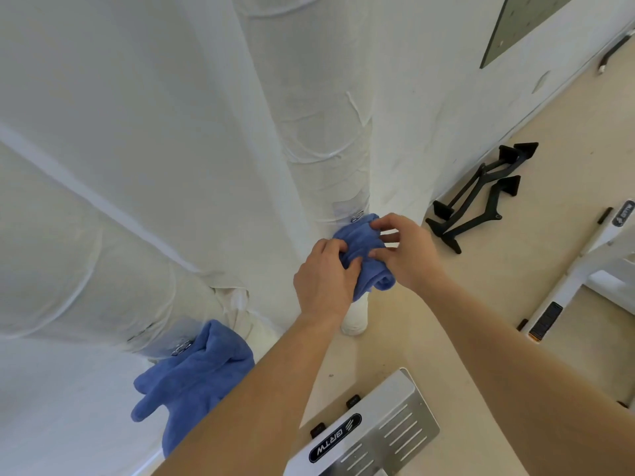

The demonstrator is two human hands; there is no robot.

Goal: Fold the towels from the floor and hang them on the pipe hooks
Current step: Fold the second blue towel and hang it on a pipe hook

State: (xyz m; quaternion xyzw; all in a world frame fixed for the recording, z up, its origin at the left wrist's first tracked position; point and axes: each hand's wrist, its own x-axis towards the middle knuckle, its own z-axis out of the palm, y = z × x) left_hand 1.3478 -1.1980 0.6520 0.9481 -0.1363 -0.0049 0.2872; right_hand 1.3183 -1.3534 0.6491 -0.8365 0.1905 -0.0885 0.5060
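Both hands are holding a bunched blue towel [364,269] against the upright white-wrapped pipe [326,149], right at a small metal hook [356,217] fixed to it. The left hand [323,280] is gripping the towel's left side, its fingers [335,247] curling into the cloth. The right hand [409,255] is pinching the upper folds between its thumb and fingers [386,219], just beside the hook. Whether the cloth is catching on the hook cannot be told. The towel's lower end is hanging in a loose roll above the floor [464,338]. At lower left, a second blue towel [202,372] is hanging from another hook [180,348] on a thicker wrapped pipe [86,286]. Black brackets [481,197] are lying on the floor by the wall, and a silver plate [378,438] marked BRTW is lying near the bottom edge.
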